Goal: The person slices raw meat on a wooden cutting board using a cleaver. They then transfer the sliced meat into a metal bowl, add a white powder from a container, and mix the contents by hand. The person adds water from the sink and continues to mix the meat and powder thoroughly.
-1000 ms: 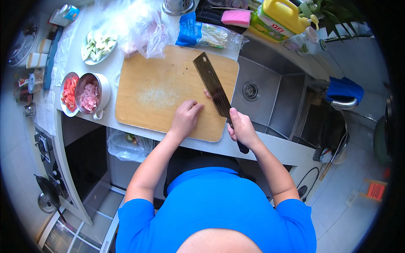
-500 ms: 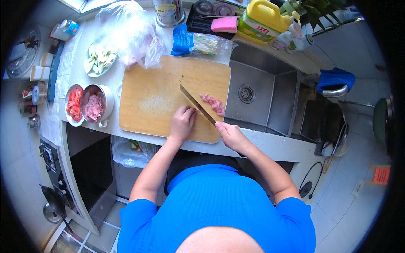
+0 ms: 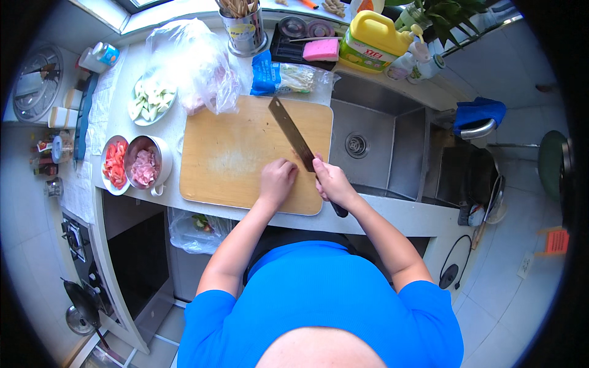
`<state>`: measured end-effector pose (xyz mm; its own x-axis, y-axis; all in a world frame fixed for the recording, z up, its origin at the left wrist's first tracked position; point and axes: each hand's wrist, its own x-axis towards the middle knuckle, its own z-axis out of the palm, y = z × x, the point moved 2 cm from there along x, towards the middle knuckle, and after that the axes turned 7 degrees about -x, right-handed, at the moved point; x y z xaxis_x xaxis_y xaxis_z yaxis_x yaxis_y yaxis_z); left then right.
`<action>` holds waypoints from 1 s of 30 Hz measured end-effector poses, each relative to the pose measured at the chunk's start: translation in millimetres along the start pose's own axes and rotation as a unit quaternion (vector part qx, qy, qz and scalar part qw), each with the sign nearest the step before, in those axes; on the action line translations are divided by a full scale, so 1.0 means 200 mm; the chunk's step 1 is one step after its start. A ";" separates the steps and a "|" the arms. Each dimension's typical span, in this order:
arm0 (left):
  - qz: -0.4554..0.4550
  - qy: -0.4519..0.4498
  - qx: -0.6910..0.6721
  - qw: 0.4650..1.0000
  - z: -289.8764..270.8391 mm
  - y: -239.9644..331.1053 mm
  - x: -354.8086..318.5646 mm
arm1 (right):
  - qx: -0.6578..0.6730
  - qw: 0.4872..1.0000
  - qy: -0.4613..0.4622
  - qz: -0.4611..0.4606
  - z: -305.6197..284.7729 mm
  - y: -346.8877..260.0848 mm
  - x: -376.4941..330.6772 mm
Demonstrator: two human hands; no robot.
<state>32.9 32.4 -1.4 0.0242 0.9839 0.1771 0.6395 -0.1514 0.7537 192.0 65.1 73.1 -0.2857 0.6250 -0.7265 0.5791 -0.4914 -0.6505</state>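
A large cleaver (image 3: 291, 135) lies angled over the right part of a wooden cutting board (image 3: 233, 153), its blade pointing up and away from me. My right hand (image 3: 331, 181) grips its dark handle at the board's near right corner. My left hand (image 3: 277, 180) rests curled on the board just left of the blade, fingers tucked down; whatever is under them is hidden. A pale smear marks the board's middle.
A metal pot of pink meat pieces (image 3: 145, 167) and a bowl of red slices (image 3: 114, 164) stand left of the board. A plate of pale slices (image 3: 150, 101), a plastic bag (image 3: 196, 64), a packet (image 3: 288, 76), a yellow bottle (image 3: 371, 43) behind. Sink (image 3: 368, 147) at right.
The cleaver, tilted low over pink meat half a second ago, now points up the board. My left hand covers the spot where the meat lay. The view has shifted.
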 end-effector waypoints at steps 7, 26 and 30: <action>-0.072 -0.129 -0.108 0.983 -0.24 0.09 -0.03 | -0.301 0.898 0.145 -0.286 -0.05 0.11 -0.13; 0.074 -0.294 -0.117 0.946 -0.02 0.07 0.27 | -0.496 0.757 0.168 -0.390 0.04 0.24 -0.26; -0.040 -0.283 -0.094 0.953 -0.09 0.03 0.36 | -0.499 0.758 0.174 -0.382 0.05 0.26 -0.28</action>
<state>25.1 101.0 26.8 0.4263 0.8782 -0.2168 0.5089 -0.0347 0.8601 230.9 -0.9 78.4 -0.7098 0.7044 -0.0065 0.6857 0.6889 -0.2349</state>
